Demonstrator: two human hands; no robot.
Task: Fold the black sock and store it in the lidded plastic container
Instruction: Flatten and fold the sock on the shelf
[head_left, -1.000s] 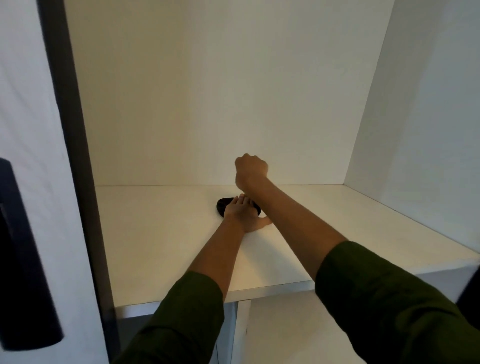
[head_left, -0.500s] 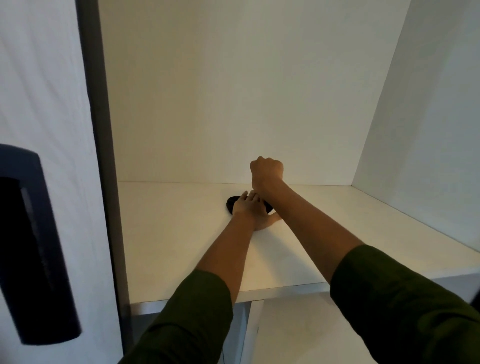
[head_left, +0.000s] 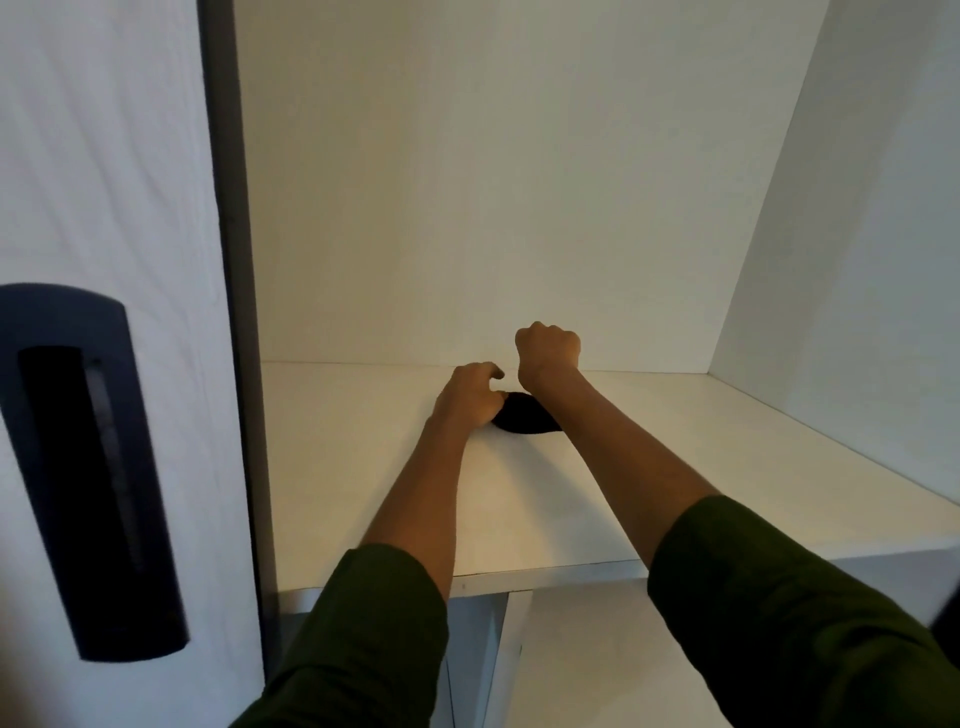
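The black sock lies as a small dark bundle on the white shelf, far back near the rear wall. My left hand rests on the shelf with its fingers curled over the sock's left end, thumb against the fabric. My right hand is a closed fist held just above and behind the sock, its wrist hiding the sock's right end. Nothing shows in the fist. No lidded plastic container is in view.
A white sliding door with a dark recessed handle and a dark edge strip bounds the left side. The cupboard's right wall closes the other side. Below the shelf's front edge stands a vertical divider.
My left hand went from lying flat on the sock to curling at its left end, uncovering more of it. The right fist stayed raised. The view shifted left.
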